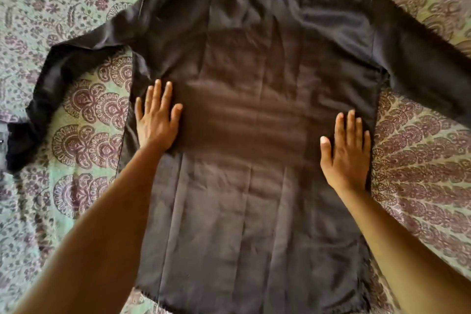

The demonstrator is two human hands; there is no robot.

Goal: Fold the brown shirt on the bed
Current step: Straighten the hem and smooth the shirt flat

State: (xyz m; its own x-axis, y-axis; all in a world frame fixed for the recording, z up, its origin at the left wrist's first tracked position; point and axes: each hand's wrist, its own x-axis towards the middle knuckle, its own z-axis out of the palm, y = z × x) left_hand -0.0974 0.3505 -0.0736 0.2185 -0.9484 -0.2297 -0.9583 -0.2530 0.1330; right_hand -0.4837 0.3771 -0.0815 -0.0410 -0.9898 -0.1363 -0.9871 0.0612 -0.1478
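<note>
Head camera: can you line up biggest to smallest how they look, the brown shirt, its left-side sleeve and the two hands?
1. brown shirt
2. left-side sleeve
3. left hand and right hand, which look about alike, so they tie.

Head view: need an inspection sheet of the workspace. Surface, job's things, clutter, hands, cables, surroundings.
Surface: bed under a green and purple patterned bedspread.
Job's things: brown shirt spread flat and unfolded, hem nearest the camera. One sleeve bends out to the left; the other sleeve runs off the right edge.
Clutter: greyish patch at the left frame edge by the cuff, too little shown to tell what it is.
Hands: left hand flat on the shirt near its left side edge, fingers straight. Right hand flat near its right side edge, fingers straight.
Cables: nothing seen.
Surroundings: nothing seen beyond the bedspread.
</note>
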